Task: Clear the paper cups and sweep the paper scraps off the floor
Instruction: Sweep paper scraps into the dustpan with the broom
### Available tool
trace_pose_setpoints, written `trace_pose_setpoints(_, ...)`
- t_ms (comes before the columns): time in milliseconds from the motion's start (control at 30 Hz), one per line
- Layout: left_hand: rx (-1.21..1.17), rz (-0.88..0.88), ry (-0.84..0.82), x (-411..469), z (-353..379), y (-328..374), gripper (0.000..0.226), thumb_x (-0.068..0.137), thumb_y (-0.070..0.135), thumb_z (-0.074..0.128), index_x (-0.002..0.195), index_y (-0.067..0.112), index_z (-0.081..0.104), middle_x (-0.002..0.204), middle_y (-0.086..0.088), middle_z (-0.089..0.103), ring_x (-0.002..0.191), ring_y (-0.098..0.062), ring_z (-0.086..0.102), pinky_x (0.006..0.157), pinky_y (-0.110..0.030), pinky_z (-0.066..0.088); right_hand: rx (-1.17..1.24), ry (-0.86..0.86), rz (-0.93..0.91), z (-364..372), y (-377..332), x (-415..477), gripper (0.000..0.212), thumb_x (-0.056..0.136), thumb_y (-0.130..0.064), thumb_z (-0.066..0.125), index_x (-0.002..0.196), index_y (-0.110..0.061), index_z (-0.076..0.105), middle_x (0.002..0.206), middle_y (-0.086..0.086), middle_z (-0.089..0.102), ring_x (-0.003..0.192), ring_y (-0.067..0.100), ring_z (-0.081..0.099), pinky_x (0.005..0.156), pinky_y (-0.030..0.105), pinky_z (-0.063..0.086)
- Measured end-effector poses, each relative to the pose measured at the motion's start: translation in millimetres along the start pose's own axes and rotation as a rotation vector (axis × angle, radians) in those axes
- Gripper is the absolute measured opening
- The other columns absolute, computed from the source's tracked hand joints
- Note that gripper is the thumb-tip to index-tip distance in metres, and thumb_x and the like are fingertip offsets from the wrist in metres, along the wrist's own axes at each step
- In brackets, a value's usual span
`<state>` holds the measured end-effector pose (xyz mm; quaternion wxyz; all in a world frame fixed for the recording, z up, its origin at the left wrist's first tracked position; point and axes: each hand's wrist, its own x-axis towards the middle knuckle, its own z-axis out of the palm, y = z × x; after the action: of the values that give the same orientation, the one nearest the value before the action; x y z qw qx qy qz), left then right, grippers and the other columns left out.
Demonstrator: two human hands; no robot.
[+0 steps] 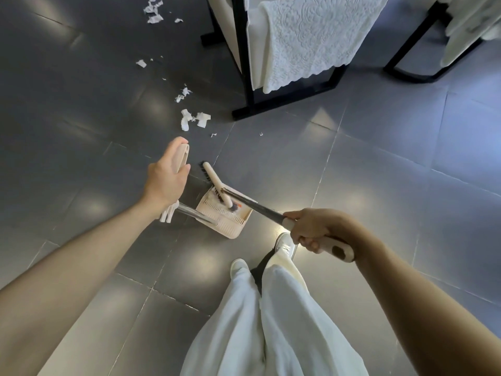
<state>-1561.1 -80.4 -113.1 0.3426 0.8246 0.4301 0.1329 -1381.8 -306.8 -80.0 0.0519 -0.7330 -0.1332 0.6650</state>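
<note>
My left hand (168, 175) grips the beige top of the dustpan handle (182, 156); its metal pole (195, 214) runs down to the beige dustpan (230, 223) on the grey floor. My right hand (314, 229) holds the broom handle (339, 248). The dark shaft (254, 206) slants down to the broom head (215, 181), which lies partly over the pan's mouth. White paper scraps (193, 119) lie just beyond the pan, with more scraps (154, 12) farther off at top left. No paper cups are visible.
A black-framed chair (252, 85) draped with a white lace cloth (309, 42) stands beyond the pan on the right. A second black frame (412, 66) is at top right. My white-trousered legs and shoes (284, 242) are below the broom.
</note>
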Motion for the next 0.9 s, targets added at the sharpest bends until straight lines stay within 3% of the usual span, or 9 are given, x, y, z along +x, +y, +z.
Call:
trace_pose_setpoints(367,-0.006,0.030,0.056,58.2,9.3,23.8,0.047,0.088,0.003,0.057,0.132,0.017,0.049,0.120,-0.006,0.063,0.091,-0.044,0.057,0.084,-0.042,0.047,0.095,0.222,-0.109,-73.5,-25.1,-4.1,0.062,0.090,0.003,0.048,0.145,-0.024,0.038,0.063,0.007,0.048,0.045,0.013,0.042,0.040,0.022,0.039)
trace_pose_setpoints(467,0.003,0.032,0.069,86.9,18.9,36.0,0.046,0.088,0.002,0.058,0.131,0.016,0.050,0.118,-0.003,0.063,0.088,-0.044,0.056,0.081,-0.039,0.045,0.068,0.281,-0.109,-107.3,-36.3,6.4,0.055,0.091,0.002,0.046,0.141,-0.021,0.043,0.066,0.009,0.051,0.049,0.015,0.045,0.042,0.022,0.042)
trace_pose_setpoints(600,0.017,0.011,0.056,134.8,32.6,52.0,0.047,0.088,0.003,0.057,0.133,0.017,0.050,0.115,-0.005,0.065,0.085,-0.044,0.055,0.083,-0.039,0.044,-0.151,0.417,-0.096,-148.7,-51.6,26.7,0.033,0.083,0.002,0.042,0.113,-0.007,0.055,0.072,0.010,0.063,0.056,0.024,0.059,0.049,0.028,0.047)
trace_pose_setpoints(700,0.021,-0.006,0.023,165.9,43.7,62.9,0.047,0.090,0.004,0.056,0.134,0.020,0.048,0.113,-0.003,0.064,0.090,-0.043,0.053,0.084,-0.036,0.041,-0.263,0.511,-0.099,-164.6,-57.1,49.6,0.040,0.084,-0.001,0.037,0.119,-0.015,0.050,0.078,0.009,0.060,0.054,0.019,0.059,0.040,0.023,0.042)
trace_pose_setpoints(800,0.038,0.000,0.025,185.3,55.9,71.2,0.047,0.091,0.003,0.055,0.134,0.019,0.049,0.110,-0.003,0.064,0.088,-0.045,0.053,0.082,-0.035,0.040,-0.268,0.502,-0.080,-176.5,-59.3,72.4,0.049,0.089,-0.003,0.034,0.134,-0.019,0.043,0.088,0.012,0.057,0.057,0.020,0.059,0.042,0.026,0.048)
trace_pose_setpoints(900,0.034,-0.005,0.054,206.9,60.3,74.6,0.048,0.090,0.002,0.055,0.135,0.017,0.049,0.117,-0.007,0.065,0.092,-0.045,0.055,0.084,-0.037,0.043,-0.140,0.390,-0.086,-189.7,-67.4,86.7,0.043,0.086,-0.005,0.039,0.127,-0.016,0.047,0.079,0.009,0.061,0.056,0.020,0.057,0.046,0.026,0.045)
